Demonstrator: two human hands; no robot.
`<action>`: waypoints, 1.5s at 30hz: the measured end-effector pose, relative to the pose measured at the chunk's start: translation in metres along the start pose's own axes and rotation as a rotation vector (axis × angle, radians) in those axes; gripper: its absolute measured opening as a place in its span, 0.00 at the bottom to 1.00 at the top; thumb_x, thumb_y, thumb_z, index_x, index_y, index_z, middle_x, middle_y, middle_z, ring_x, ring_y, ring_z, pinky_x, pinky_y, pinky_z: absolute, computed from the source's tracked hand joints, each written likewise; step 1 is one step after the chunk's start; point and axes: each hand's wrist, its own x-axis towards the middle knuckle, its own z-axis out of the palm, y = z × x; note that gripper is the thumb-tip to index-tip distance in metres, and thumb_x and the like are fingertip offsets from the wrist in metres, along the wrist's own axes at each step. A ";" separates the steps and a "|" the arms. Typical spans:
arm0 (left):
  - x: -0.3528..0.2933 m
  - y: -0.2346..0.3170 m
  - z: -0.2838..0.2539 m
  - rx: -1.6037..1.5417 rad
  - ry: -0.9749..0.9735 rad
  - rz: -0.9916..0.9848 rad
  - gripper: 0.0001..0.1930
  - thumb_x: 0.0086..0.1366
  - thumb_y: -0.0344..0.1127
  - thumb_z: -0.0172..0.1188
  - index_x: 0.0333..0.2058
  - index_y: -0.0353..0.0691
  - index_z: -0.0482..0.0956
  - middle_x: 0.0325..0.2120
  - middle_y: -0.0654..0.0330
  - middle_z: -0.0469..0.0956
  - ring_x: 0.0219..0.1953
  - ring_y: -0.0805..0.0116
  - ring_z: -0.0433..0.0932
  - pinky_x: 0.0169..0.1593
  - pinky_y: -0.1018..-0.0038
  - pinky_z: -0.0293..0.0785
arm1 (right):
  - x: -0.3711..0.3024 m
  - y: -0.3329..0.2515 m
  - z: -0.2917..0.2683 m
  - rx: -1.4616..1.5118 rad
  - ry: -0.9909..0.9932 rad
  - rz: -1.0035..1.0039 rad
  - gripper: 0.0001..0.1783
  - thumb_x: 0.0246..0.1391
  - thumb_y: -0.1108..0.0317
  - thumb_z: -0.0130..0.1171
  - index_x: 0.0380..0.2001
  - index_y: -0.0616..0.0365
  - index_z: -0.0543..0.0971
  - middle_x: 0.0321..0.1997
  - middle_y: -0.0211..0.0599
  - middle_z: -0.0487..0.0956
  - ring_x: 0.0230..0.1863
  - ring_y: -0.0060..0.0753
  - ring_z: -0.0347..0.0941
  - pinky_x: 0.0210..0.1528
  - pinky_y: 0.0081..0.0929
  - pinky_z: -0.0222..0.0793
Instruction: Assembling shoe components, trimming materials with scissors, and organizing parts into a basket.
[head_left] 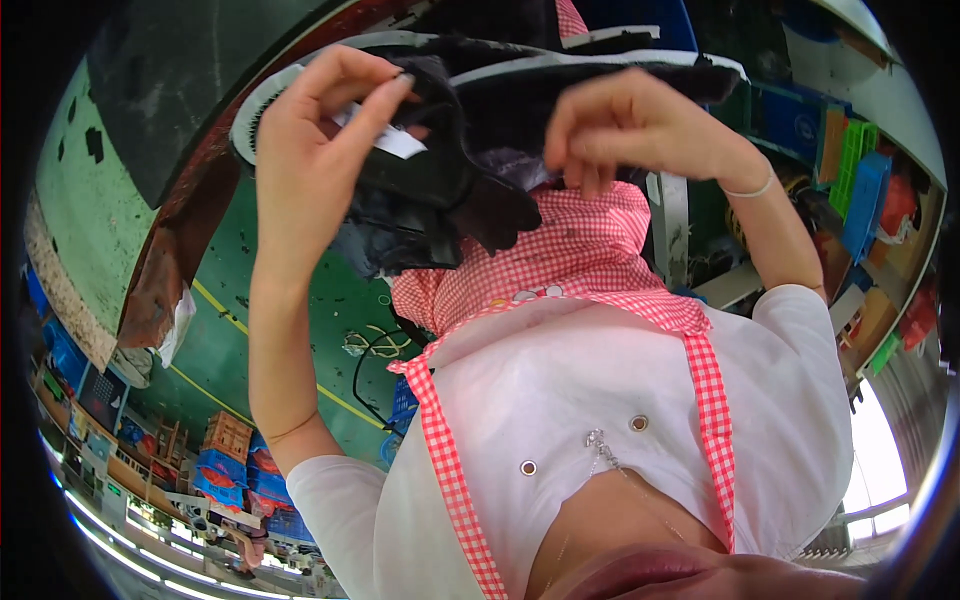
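My left hand (pixel 325 135) is raised at the upper left, thumb and index finger pinched on the upper edge of a soft black glove-like piece (pixel 430 175). Rounded finger-shaped ends hang from its lower right side. Next to that thumb, a small white strip (pixel 400 142) lies against the black material. Apart from the piece, my right hand (pixel 625 130) hovers over dark fabric at the upper right. Its fingers bend downward and are smeared by motion, so whether they hold anything cannot be seen.
Beyond my hands runs a dark work surface with white-edged black pieces (pixel 590 65). A red checked apron (pixel 570 245) covers my lap. Blue and green crates (pixel 852 165) stand on shelving at the right. Cords (pixel 375 342) lie on the green floor (pixel 235 255).
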 end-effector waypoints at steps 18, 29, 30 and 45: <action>0.001 -0.006 0.003 0.038 -0.045 0.007 0.08 0.63 0.30 0.58 0.37 0.31 0.74 0.30 0.60 0.79 0.30 0.75 0.80 0.34 0.83 0.74 | -0.007 0.080 0.030 -0.750 0.166 -0.344 0.09 0.51 0.73 0.58 0.37 0.57 0.81 0.39 0.36 0.79 0.37 0.37 0.77 0.39 0.25 0.75; -0.004 -0.002 0.009 -0.111 -0.050 -0.021 0.07 0.62 0.29 0.59 0.36 0.32 0.75 0.28 0.64 0.78 0.29 0.80 0.77 0.34 0.84 0.72 | 0.032 0.005 0.020 0.047 0.429 -0.475 0.09 0.52 0.77 0.59 0.37 0.64 0.79 0.38 0.32 0.79 0.34 0.18 0.75 0.40 0.15 0.73; -0.004 -0.002 0.009 -0.044 -0.056 0.013 0.07 0.61 0.30 0.59 0.35 0.33 0.75 0.28 0.64 0.78 0.28 0.81 0.76 0.32 0.85 0.70 | 0.036 0.002 0.021 0.052 0.410 -0.477 0.09 0.51 0.77 0.60 0.37 0.63 0.79 0.38 0.32 0.79 0.34 0.18 0.75 0.41 0.16 0.73; 0.000 -0.010 0.010 -0.008 -0.051 0.020 0.07 0.59 0.32 0.60 0.34 0.36 0.78 0.26 0.68 0.79 0.25 0.87 0.71 0.25 0.87 0.59 | 0.048 -0.020 0.011 -0.029 0.415 -0.542 0.21 0.48 0.79 0.63 0.45 0.59 0.69 0.38 0.34 0.77 0.43 0.23 0.75 0.48 0.20 0.72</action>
